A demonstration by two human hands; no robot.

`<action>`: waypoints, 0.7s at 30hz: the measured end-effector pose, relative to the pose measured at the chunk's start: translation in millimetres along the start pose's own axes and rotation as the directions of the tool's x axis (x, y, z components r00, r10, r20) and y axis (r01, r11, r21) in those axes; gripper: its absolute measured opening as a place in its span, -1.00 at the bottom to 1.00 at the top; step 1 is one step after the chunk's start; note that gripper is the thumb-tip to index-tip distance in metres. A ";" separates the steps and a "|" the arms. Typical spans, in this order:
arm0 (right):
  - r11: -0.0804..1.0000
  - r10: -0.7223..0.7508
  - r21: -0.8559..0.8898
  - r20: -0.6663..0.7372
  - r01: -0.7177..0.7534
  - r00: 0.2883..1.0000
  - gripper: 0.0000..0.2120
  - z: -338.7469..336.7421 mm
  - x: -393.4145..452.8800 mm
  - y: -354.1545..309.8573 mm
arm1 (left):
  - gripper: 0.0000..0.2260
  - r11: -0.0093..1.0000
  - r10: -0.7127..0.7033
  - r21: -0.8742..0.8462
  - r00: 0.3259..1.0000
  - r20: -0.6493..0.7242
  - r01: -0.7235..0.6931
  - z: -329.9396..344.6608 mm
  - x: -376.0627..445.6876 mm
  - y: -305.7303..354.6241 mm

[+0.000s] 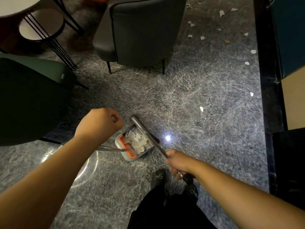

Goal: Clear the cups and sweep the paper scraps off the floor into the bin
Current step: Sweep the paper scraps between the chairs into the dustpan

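I see a grey armchair (142, 30) at the top, a dark green chair (29, 100) on the left, and a round table (18, 5) with black wire legs.

Floor (206, 90), grey marbled stone, glossy: bearing a grey dustpan (134, 142) heaped with white paper scraps, loose paper scraps (222, 13) scattered toward the far right, a grey armchair (142, 32), a green chair (33, 96) and a wire-legged table (16, 5).
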State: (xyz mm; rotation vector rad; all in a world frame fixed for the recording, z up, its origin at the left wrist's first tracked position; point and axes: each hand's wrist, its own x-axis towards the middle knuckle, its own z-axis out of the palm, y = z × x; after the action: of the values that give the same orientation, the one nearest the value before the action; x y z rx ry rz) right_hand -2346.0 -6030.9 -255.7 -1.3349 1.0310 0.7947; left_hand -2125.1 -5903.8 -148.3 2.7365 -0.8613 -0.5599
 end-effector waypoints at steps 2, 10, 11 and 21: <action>0.999 -0.006 0.032 0.021 0.006 1.000 -0.61 5.3 -4.9 1.6 | -0.91 1.000 0.004 0.008 1.000 -0.002 -0.004 -0.3 0.4 -1.3; 0.988 0.015 0.153 0.028 -0.019 0.999 -0.68 4.6 -27.9 17.2 | -0.92 1.000 -0.029 -0.010 1.000 -0.010 0.029 -9.6 -9.7 -11.6; 0.983 0.026 0.182 0.020 -0.030 0.999 -0.70 3.3 -32.9 17.6 | -0.91 0.999 -0.036 -0.005 0.999 -0.014 0.035 -12.0 -12.1 -14.1; 0.932 0.031 0.361 -0.157 0.028 0.987 -0.68 -45.8 -71.4 17.4 | -0.93 0.996 -0.019 -0.084 0.997 -0.069 0.013 -24.5 -11.8 -2.4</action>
State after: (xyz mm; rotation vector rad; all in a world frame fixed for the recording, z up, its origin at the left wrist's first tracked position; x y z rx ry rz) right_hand -2394.8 -6067.1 -193.9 -1.0904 1.2391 0.4710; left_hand -2122.6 -5892.7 -123.4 2.6725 -0.7826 -0.4888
